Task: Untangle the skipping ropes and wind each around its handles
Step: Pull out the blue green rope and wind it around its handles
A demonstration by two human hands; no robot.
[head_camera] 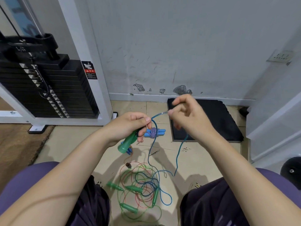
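Blue cord (154, 128) runs taut from the green handle (128, 141) gripped in the left hand (130, 126) up to the right hand (187, 115), pinching it just beside — slack drops to the floor tangle (141, 188) between the knees.

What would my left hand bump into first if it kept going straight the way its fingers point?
Probably the blue rope looped just past the left hand fingertips. Beyond it lies the wound blue-handled rope bundle on the floor, though that sits lower; depth is unclear.
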